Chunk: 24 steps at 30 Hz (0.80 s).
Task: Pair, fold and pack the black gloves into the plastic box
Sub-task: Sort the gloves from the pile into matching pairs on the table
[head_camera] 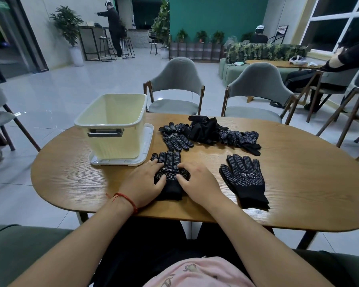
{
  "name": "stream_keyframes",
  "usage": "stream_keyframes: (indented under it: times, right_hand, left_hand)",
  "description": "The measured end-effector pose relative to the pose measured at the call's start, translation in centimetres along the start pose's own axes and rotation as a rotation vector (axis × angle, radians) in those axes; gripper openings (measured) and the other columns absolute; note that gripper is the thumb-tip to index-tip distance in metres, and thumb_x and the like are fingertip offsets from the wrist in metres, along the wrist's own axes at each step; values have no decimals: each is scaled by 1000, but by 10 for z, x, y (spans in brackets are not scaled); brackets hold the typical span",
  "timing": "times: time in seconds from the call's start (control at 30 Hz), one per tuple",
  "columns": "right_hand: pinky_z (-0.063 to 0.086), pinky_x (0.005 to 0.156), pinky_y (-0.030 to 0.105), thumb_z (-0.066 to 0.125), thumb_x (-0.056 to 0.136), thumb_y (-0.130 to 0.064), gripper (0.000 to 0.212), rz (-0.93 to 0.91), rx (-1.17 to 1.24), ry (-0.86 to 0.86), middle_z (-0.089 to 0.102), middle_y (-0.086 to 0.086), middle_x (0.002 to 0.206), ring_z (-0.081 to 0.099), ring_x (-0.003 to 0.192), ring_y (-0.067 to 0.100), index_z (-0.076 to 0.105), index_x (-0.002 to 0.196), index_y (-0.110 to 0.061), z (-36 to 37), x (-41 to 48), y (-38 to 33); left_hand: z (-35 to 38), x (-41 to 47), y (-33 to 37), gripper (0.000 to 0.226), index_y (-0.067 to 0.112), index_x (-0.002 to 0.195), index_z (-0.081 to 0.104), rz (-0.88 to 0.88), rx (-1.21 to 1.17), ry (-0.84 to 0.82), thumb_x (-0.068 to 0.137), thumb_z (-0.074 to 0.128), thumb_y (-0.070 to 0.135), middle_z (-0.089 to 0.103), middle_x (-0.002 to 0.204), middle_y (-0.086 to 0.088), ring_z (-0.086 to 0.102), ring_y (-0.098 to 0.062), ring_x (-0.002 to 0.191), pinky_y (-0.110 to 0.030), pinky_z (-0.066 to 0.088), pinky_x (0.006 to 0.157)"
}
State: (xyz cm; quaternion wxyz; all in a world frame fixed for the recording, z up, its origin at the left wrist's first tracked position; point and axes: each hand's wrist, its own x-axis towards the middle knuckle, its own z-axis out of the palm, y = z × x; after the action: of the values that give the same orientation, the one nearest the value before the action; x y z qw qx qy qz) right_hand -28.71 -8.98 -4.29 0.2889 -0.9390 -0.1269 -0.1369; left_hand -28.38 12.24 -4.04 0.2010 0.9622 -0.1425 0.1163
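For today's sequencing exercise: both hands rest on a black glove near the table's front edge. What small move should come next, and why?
Probably fold the glove in half, cuff up over the palm: the left hand and right hand press it flat, and the plastic box looks empty.

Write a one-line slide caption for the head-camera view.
The left hand and right hand press a black glove flat on the wooden table beside the open plastic box, more gloves piled beyond.

Single view - head camera, wide-angle. I look from the wearer's seated eye height, facing forward and down - close over the left hand (144, 180) and right hand (199, 181) at the table (303, 175), with the room receding beyond.
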Motion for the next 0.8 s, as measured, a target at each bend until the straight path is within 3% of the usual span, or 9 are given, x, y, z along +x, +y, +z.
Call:
stream_keyframes:
  times: [0.2,0.33,0.5,0.57,0.63,0.8]
  right_hand:
    - [42,113,32,63,101,-40,36,6,9,-30,67,-12,136,54,130,13,70,135,-28,0,1,2]
    - [46,107,31,60,104,-32,33,82,149,-3,67,-11,134,58,124,13,70,134,-27,-6,2,2]
    - [48,111,37,55,106,-23,36,220,300,62,64,-5,141,62,124,16,67,140,-20,-12,6,5]
    - [45,113,34,54,106,-21,38,248,301,60,62,-4,144,60,129,16,66,141,-19,-13,8,7]
    - [40,112,28,53,105,-20,40,260,272,20,60,-4,147,56,135,15,64,143,-18,-13,15,10]
    - [21,130,34,42,109,-18,51,140,25,-134,40,3,169,32,157,21,48,159,-14,-13,65,20]
  left_hand:
    - [-3,5,-1,54,23,150,55,-23,-37,-75,100,52,44,45,163,-3,36,-17,153,-33,25,126]
    - [2,21,21,47,10,139,61,-12,-39,-4,103,49,37,54,151,-11,43,-25,145,-38,30,124]
    - [15,50,53,62,13,160,35,-66,60,-126,107,36,46,28,170,-12,18,-26,160,-47,20,129]
    - [21,54,58,69,18,166,23,-112,124,-190,107,29,54,18,174,-9,10,-25,162,-48,14,130]
    - [29,55,54,74,23,168,14,-146,168,-231,105,22,62,9,176,-5,4,-23,162,-48,8,131]
    - [35,50,44,76,27,169,11,-140,201,-228,104,20,66,5,177,-2,1,-21,163,-47,4,131]
